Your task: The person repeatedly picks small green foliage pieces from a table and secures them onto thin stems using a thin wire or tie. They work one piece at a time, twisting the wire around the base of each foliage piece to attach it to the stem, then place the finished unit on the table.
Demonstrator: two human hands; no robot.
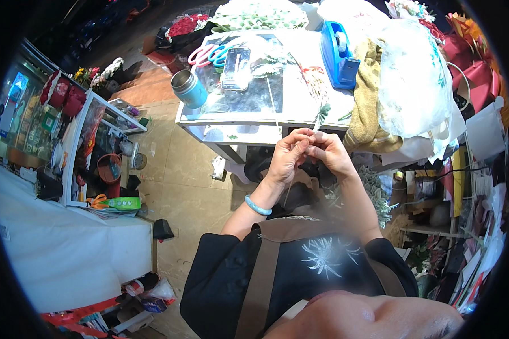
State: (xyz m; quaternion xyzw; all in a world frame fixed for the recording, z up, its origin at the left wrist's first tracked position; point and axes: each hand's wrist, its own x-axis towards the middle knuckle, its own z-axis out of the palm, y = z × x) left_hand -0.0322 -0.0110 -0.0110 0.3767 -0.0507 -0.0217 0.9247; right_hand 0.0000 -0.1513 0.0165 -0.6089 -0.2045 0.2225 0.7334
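Note:
My left hand (289, 154) and my right hand (330, 152) meet at the near edge of the white table (232, 116), fingertips pinched together. Between them is a thin stem with small green leaves (323, 113) showing above the fingers. Its lower end slants down below my left hand. The exact grip of the fingertips on it is partly hidden. A pale blue bracelet (258, 205) circles my left wrist. Just beyond my hands, a few thin sprigs with reddish tips (314, 79) lie on the tabletop.
On the table stand a blue cup (190, 90), a phone (236, 69), pink-handled scissors (200, 56) and a blue tape dispenser (339, 59). A brown cloth (365, 104) and a plastic bag (415, 82) hang over its right side. Orange-handled scissors (98, 201) lie at left; silvery foliage (373, 195) is below right.

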